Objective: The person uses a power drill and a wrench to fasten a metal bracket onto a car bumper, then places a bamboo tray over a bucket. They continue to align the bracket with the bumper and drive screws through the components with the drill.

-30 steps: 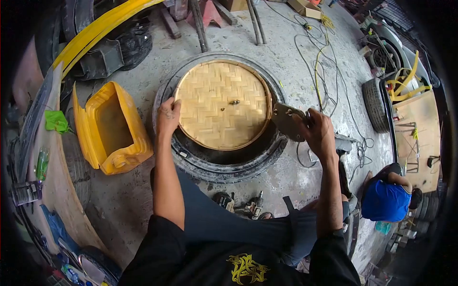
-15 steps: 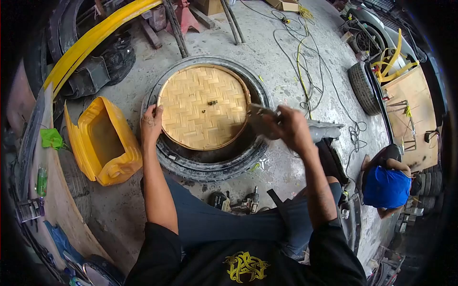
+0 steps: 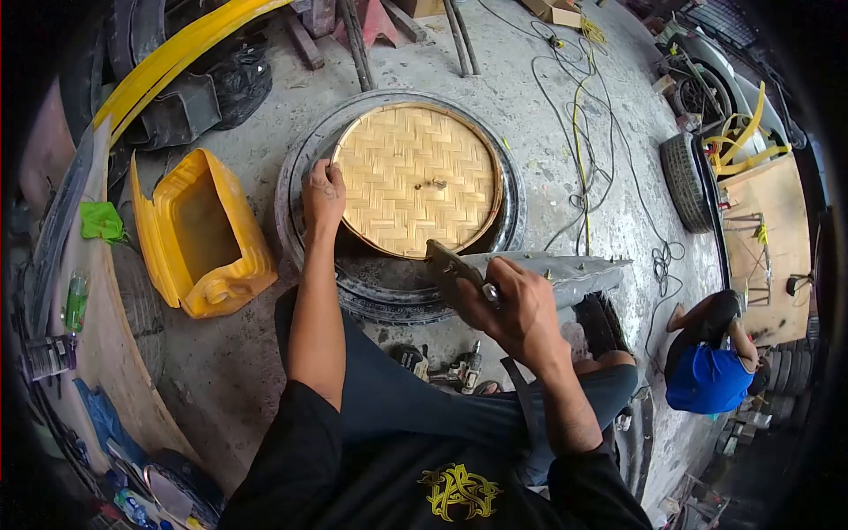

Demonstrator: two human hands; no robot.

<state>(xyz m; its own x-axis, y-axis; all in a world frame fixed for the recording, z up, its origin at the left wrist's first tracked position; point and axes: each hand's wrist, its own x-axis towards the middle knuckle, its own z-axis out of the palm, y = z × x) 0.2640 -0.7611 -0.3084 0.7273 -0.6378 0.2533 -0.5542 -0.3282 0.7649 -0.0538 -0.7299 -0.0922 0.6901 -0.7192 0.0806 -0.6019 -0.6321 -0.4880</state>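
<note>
A round woven bamboo tray (image 3: 397, 150) rests over the opening of a tyre (image 3: 305, 141) lying on the floor. My left hand (image 3: 324, 196) is closed on the tray's left rim. In my right hand (image 3: 526, 309) is a flat, dark grey metal piece (image 3: 452, 278), its tip overlapping the tray's near rim in this view. I cannot tell what kind of tool or part this piece is. Small dark bits of hardware (image 3: 433, 184) lie near the middle of the woven surface. Behind the right hand, a long grey panel (image 3: 583, 268) stretches to the right.
A cut-open yellow jerrycan (image 3: 208, 238) stands on the left. Between my legs and the tyre lie power drills (image 3: 468, 367). Cables (image 3: 583, 159) trail across the concrete floor. A person in a blue top (image 3: 707, 375) crouches at the right, near another tyre (image 3: 685, 181).
The tray has shifted right and away from me over the tyre, with my left hand on its rim. My right hand has moved from its right edge to its near edge.
</note>
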